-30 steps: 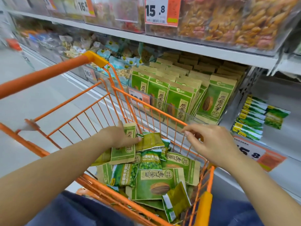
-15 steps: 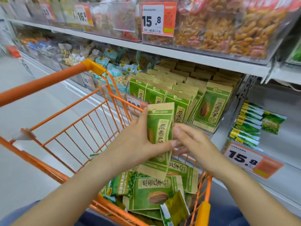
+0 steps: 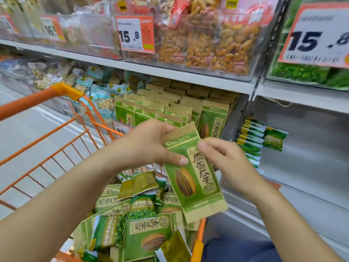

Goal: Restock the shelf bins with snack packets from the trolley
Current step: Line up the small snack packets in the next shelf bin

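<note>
The left hand (image 3: 151,146) grips the upper left edge of a flat green and kraft-brown paper packet printed with a striped sunflower seed (image 3: 192,174), thumb pressed across its front and the other fingers curled behind its top. The right hand (image 3: 226,163) pinches the same packet at its right edge, thumb tip on the front near the top, fingers bent behind it. Both forearms reach in from the bottom corners and meet at the middle, wrists roughly level.

The packet is held in the air, tilted with its brown top leaning left and its lower end swung toward the right, above the near right corner of the orange wire trolley (image 3: 56,148). Its face shows a green panel, a cream label with dark characters and a brown seed drawing; the top and bottom strips are plain brown.

Below it, the trolley holds a loose pile of similar green seed packets (image 3: 147,235) mixed with smaller green pea packets (image 3: 143,208). Beyond the hands, the shelf bin of matching upright seed packets (image 3: 170,106) sits on the lower shelf, packed in rows. To the right, a short row of small green sachets (image 3: 253,137) stands in a grey bin. Above, a white and orange price tag reading 15.8 (image 3: 135,34) hangs on a clear bin of orange-brown snacks (image 3: 207,44).
</note>
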